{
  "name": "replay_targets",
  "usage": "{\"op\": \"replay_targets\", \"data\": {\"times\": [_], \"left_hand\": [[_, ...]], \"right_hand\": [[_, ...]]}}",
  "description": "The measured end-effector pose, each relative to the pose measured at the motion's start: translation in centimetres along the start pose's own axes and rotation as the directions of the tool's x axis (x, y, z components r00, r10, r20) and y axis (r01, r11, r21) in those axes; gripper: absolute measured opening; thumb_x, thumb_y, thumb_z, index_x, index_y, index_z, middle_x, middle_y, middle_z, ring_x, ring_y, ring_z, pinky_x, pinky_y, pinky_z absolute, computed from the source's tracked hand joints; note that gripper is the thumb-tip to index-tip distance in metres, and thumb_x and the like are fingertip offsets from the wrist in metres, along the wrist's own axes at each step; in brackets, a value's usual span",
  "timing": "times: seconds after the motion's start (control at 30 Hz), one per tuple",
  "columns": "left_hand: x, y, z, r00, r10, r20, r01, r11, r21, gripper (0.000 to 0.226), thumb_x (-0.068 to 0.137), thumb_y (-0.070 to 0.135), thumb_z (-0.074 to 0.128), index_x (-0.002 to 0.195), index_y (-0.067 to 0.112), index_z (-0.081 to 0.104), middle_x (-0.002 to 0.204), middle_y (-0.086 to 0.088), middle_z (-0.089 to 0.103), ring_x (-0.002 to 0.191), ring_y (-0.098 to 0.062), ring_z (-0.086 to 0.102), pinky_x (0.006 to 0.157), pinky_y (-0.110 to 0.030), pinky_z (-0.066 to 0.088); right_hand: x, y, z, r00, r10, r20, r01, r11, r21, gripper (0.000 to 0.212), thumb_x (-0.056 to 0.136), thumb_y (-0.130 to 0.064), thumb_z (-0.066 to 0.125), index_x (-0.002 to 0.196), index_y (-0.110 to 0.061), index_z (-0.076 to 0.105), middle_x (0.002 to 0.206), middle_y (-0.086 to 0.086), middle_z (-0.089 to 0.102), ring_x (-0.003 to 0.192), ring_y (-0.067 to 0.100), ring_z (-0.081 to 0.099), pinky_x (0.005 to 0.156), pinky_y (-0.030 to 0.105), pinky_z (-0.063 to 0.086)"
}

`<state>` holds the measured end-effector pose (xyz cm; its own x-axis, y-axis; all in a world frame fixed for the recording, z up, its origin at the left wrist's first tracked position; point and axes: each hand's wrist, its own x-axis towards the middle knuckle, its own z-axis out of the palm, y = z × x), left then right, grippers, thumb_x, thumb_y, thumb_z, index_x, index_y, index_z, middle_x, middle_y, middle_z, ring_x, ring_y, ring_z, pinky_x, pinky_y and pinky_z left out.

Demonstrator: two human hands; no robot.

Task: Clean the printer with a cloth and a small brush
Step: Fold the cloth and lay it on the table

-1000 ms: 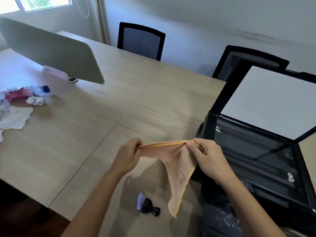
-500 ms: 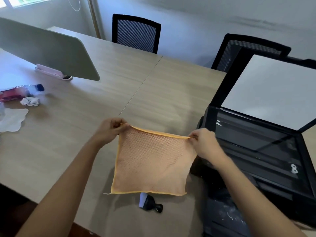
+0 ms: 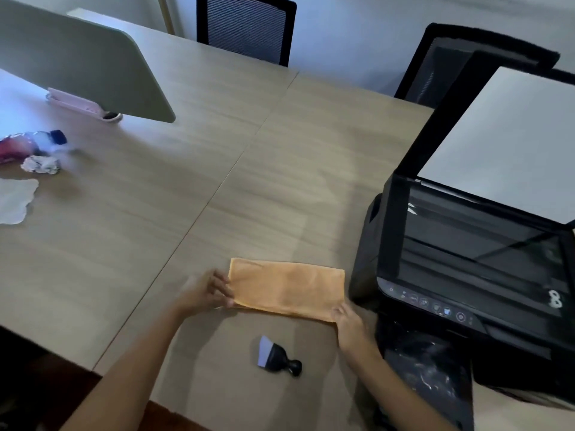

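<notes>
An orange cloth (image 3: 286, 287) lies folded in half as a long strip on the wooden table (image 3: 155, 228), just left of the black printer (image 3: 466, 275). My left hand (image 3: 205, 293) pinches the strip's left end. My right hand (image 3: 350, 325) pinches its near right corner, close to the printer's front. A small black brush (image 3: 277, 357) with pale bristles lies on the table nearer to me, between my forearms, touched by neither hand. The printer's scanner lid (image 3: 513, 144) stands open, showing its white underside above the dark glass.
Far left on the table lie a plastic bottle (image 3: 28, 143), a crumpled paper (image 3: 40, 164) and a white tissue (image 3: 14, 200). A green desk divider (image 3: 77, 57) stands at the back left. Two black chairs (image 3: 245, 26) (image 3: 451, 57) face the far edge. Crinkled black plastic (image 3: 426, 368) sits below the printer's front.
The cloth, first bunched and then held spread in the air by its top corners, now lies folded in half on the table. Both hands came down with it.
</notes>
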<state>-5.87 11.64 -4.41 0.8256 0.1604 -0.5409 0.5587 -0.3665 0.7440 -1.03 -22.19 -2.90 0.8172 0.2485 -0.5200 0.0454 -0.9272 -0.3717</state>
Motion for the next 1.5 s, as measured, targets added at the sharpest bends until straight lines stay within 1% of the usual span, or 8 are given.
{"op": "replay_targets", "data": {"times": [0.17, 0.5, 0.6, 0.7, 0.8, 1.17, 1.33, 1.5], "left_hand": [[-0.4, 0.7, 1.5, 0.945, 0.309, -0.107, -0.225, 0.852, 0.472, 0.049, 0.056, 0.067, 0.061, 0.092, 0.036, 0.073, 0.110, 0.008, 0.051, 0.095, -0.010, 0.048, 0.086, -0.026, 0.039], [0.7, 2.9, 3.4, 0.990, 0.124, 0.070, -0.136, 0.667, 0.733, 0.066, 0.085, 0.041, 0.066, 0.145, 0.035, 0.040, 0.162, 0.009, 0.015, 0.150, -0.023, 0.010, 0.119, -0.052, 0.011], [0.3, 4.9, 3.9, 0.991, 0.115, -0.065, -0.107, 0.989, 0.106, 0.046, 0.087, 0.042, 0.062, 0.128, 0.022, 0.059, 0.144, -0.001, 0.047, 0.131, -0.019, 0.045, 0.108, -0.039, 0.041], [0.0, 6.4, 3.8, 0.989, -0.135, 0.053, 0.134, 0.708, -0.693, 0.049, 0.100, 0.051, 0.037, 0.124, 0.014, 0.057, 0.130, -0.013, 0.060, 0.107, -0.025, 0.061, 0.085, -0.036, 0.056], [-0.3, 6.2, 3.0, 0.958, -0.162, 0.236, 0.286, 0.569, -0.771, 0.074, 0.091, 0.071, 0.021, 0.113, 0.013, 0.061, 0.090, -0.008, 0.072, 0.079, -0.025, 0.069, 0.065, -0.035, 0.061], [-0.4, 3.2, 3.4, 0.952, -0.148, -0.268, 0.141, 0.989, -0.042, 0.030, 0.080, -0.007, 0.065, 0.106, 0.008, 0.060, 0.090, -0.009, 0.063, 0.084, -0.026, 0.060, 0.067, -0.030, 0.049], [-0.4, 3.4, 4.9, 0.959, 0.257, -0.117, -0.076, 0.633, 0.770, 0.070, 0.086, 0.015, 0.060, 0.149, 0.025, 0.030, 0.162, -0.008, 0.016, 0.146, -0.033, 0.021, 0.114, -0.048, 0.028], [1.7, 4.7, 7.4, 0.966, 0.094, 0.240, -0.251, 0.551, 0.796, 0.077, 0.092, 0.045, 0.056, 0.154, 0.041, 0.011, 0.163, 0.005, -0.019, 0.150, -0.031, -0.018, 0.117, -0.063, 0.001]], "right_hand": [[0.3, -0.6, 1.4, 0.970, 0.101, -0.221, -0.093, 0.995, 0.046, 0.053, 0.090, 0.003, 0.030, 0.142, -0.006, 0.030, 0.139, 0.018, 0.043, 0.126, 0.033, 0.043, 0.102, 0.041, 0.041], [1.4, -2.4, 1.3, 0.883, 0.453, -0.121, -0.300, 0.744, 0.597, 0.028, 0.086, -0.029, 0.055, 0.110, -0.015, 0.059, 0.103, 0.002, 0.062, 0.091, 0.024, 0.059, 0.080, 0.039, 0.049], [1.0, -5.3, 0.4, 0.885, 0.266, -0.383, 0.012, 0.808, 0.589, 0.014, 0.087, -0.027, 0.054, 0.094, -0.017, 0.062, 0.103, 0.009, 0.063, 0.086, 0.022, 0.057, 0.074, 0.036, 0.047], [1.1, -9.6, 0.3, 0.888, -0.029, -0.459, 0.272, 0.837, 0.474, 0.013, 0.084, -0.024, 0.056, 0.088, -0.014, 0.064, 0.093, 0.007, 0.063, 0.085, 0.020, 0.056, 0.075, 0.033, 0.044], [0.6, -12.8, 0.6, 0.926, -0.323, -0.193, 0.376, 0.781, 0.499, 0.029, 0.090, -0.041, 0.052, 0.095, -0.016, 0.066, 0.085, -0.006, 0.064, 0.078, 0.001, 0.059, 0.072, 0.021, 0.044], [4.7, -9.6, 3.0, 0.912, -0.402, 0.079, 0.408, 0.873, -0.269, 0.060, 0.097, -0.025, 0.045, 0.149, -0.012, 0.017, 0.161, 0.002, 0.009, 0.148, 0.021, 0.005, 0.117, 0.042, 0.017], [4.5, -7.5, 3.5, 0.922, -0.381, 0.062, 0.380, 0.868, -0.321, 0.062, 0.097, -0.022, 0.045, 0.150, -0.012, 0.014, 0.161, 0.001, 0.005, 0.148, 0.019, 0.003, 0.118, 0.043, 0.014], [3.6, -3.2, 2.2, 0.958, -0.284, -0.024, 0.265, 0.918, -0.295, 0.060, 0.098, -0.009, 0.037, 0.151, -0.014, 0.009, 0.161, -0.001, 0.002, 0.148, 0.018, 0.002, 0.119, 0.037, 0.008]]}}
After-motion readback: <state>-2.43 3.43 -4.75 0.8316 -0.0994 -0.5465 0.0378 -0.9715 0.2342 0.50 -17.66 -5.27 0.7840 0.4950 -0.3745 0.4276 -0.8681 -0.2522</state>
